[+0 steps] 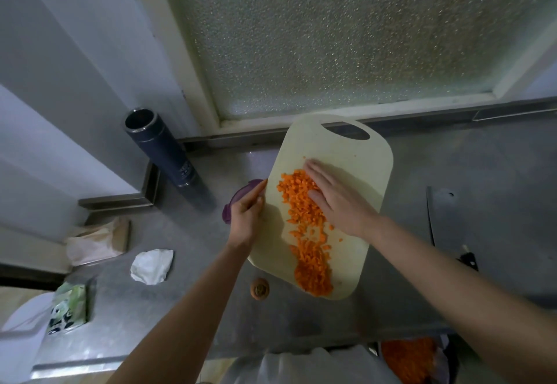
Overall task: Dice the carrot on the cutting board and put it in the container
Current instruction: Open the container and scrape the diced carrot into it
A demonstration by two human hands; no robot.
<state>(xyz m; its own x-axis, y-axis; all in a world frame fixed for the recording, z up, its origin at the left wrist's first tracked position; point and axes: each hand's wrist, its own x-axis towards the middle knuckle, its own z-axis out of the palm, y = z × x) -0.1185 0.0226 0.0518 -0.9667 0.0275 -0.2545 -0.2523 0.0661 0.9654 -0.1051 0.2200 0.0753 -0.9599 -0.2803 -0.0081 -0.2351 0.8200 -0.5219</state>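
Observation:
A pale cutting board (358, 169) lies tilted across the steel counter, with diced carrot (307, 233) strewn in a band down its middle. My left hand (245, 218) grips the board's left edge, thumb on top. Flat on the board, my right hand (337, 196) rests with straight fingers against the upper part of the carrot pile. A purple container (238, 199) shows only as a rim beneath the board's left edge, behind my left hand. A carrot end stub (259, 288) lies on the counter below the board.
A dark tall flask (162, 151) stands at the left. A cleaver (443, 218) lies at the right on the counter. Crumpled tissue (152, 266), a paper bag (99, 240) and a tissue pack (67, 308) sit at the lower left. A frosted window is behind.

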